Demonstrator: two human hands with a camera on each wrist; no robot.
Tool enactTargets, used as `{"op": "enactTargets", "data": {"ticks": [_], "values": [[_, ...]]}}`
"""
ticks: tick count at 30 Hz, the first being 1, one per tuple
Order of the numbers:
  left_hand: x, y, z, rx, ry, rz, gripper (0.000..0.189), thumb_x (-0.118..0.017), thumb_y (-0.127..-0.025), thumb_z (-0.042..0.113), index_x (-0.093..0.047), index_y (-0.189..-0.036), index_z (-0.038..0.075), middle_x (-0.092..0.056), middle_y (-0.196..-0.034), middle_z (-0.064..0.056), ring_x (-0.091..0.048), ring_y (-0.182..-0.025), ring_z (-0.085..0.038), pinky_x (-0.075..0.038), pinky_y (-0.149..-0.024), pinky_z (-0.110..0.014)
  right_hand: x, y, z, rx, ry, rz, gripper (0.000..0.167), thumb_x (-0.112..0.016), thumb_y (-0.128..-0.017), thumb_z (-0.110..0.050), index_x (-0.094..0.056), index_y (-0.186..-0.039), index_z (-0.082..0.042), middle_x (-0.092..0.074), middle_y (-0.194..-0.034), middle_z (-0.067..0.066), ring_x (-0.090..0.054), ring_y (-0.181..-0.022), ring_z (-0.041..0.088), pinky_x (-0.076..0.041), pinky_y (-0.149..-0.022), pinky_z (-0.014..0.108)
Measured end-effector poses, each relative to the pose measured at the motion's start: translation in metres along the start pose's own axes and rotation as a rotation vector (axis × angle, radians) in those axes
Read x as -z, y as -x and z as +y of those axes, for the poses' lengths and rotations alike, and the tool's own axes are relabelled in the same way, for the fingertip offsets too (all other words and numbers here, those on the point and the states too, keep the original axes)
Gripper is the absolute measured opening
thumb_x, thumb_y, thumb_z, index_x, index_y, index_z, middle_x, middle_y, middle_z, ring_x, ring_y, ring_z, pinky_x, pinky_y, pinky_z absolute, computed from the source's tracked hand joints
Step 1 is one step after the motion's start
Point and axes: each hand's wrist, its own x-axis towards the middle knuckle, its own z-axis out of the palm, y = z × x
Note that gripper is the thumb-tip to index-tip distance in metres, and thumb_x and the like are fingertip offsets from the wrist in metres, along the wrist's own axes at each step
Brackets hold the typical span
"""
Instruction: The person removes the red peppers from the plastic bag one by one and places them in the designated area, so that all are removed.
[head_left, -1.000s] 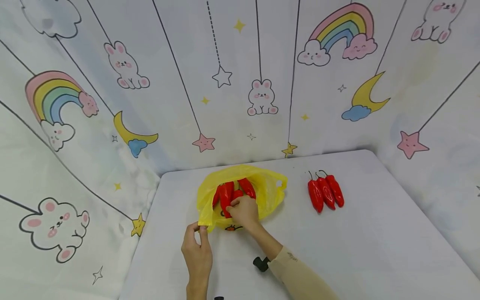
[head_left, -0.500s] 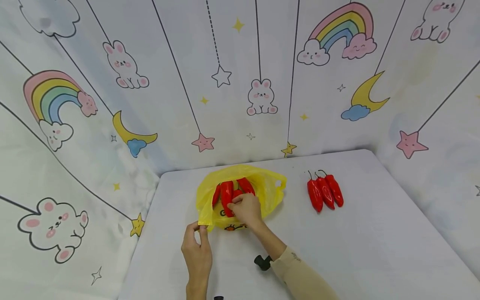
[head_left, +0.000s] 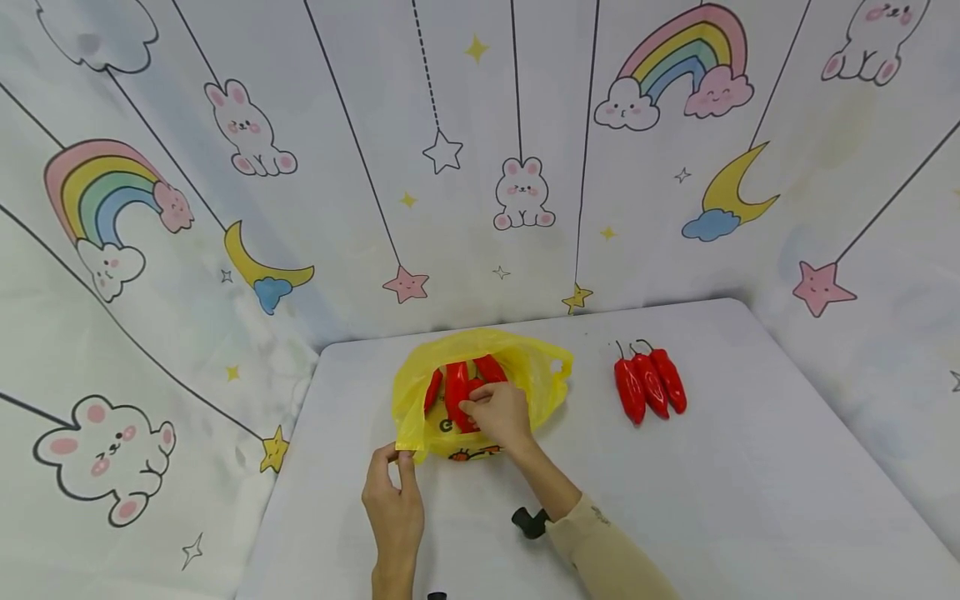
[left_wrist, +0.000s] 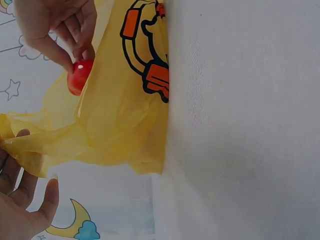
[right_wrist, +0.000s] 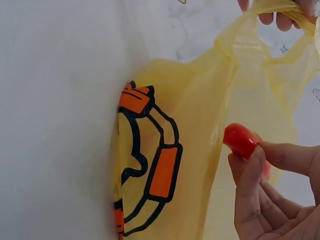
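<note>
A yellow plastic bag [head_left: 542, 385] with an orange and black print stands open on the table. My left hand [head_left: 393, 504] holds its handle at the near left, the fingers curled over the plastic in the right wrist view. Inside the bag's mouth, my right hand [head_left: 501, 414] pinches a red chili pepper [head_left: 457, 390] between thumb and fingers; its rounded red end [right_wrist: 240, 139] shows in the right wrist view. Several more red peppers [head_left: 491, 367] lie deeper in the bag, partly hidden by the hand and the held pepper.
Three red chili peppers [head_left: 649, 385] with thin dark stems lie side by side on the white table [head_left: 712, 500], right of the bag. A small black object [head_left: 531, 522] sits beside the right sleeve [head_left: 607, 546]. A cartoon-printed backdrop [head_left: 465, 250] rises behind the table.
My right hand has shifted slightly to the right inside the bag's mouth, and the pinched pepper has moved right with it. The left hand stays at the handle.
</note>
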Motion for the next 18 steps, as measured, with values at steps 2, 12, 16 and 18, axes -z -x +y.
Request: {"op": "enactTargets", "data": {"ticks": [2, 12, 16, 18], "values": [[0.0, 0.0, 0.0, 0.0, 0.002, -0.002, 0.01, -0.064, -0.104, 0.008, -0.067, -0.111, 0.003, -0.072, -0.102, -0.005, -0.066, -0.095, -0.016, -0.045, -0.082, -0.01, 0.003, 0.001, -0.001, -0.003, 0.005, 0.003, 0.017, -0.085, -0.087, -0.022, -0.078, -0.091, -0.006, -0.073, -0.072, -0.003, -0.069, -0.063, 0.011, -0.056, -0.058, 0.03], [0.0, 0.0, 0.002, -0.005, 0.006, 0.002, 0.009, -0.063, -0.104, 0.008, -0.068, -0.11, 0.003, -0.072, -0.102, -0.004, -0.066, -0.094, -0.016, -0.045, -0.082, -0.01, 0.011, 0.004, 0.0, -0.022, -0.038, -0.013, 0.018, -0.085, -0.088, -0.021, -0.078, -0.092, -0.005, -0.073, -0.073, -0.001, -0.07, -0.063, 0.013, -0.057, -0.058, 0.03], [0.0, 0.0, 0.002, -0.007, 0.009, 0.004, 0.008, -0.064, -0.104, 0.007, -0.068, -0.11, 0.003, -0.072, -0.102, -0.004, -0.066, -0.094, -0.015, -0.048, -0.081, -0.015, 0.017, 0.006, 0.0, -0.032, -0.062, -0.017, 0.018, -0.084, -0.088, -0.021, -0.077, -0.093, -0.005, -0.074, -0.074, 0.0, -0.072, -0.063, 0.015, -0.059, -0.059, 0.03], [0.0, 0.0, 0.003, -0.011, 0.011, 0.006, 0.008, -0.064, -0.103, 0.007, -0.068, -0.109, 0.003, -0.072, -0.101, -0.004, -0.066, -0.094, -0.016, -0.049, -0.081, -0.018, 0.02, 0.007, 0.0, -0.037, -0.068, -0.018, 0.018, -0.084, -0.088, -0.021, -0.077, -0.092, -0.005, -0.074, -0.074, 0.001, -0.072, -0.063, 0.016, -0.059, -0.059, 0.031]]}}
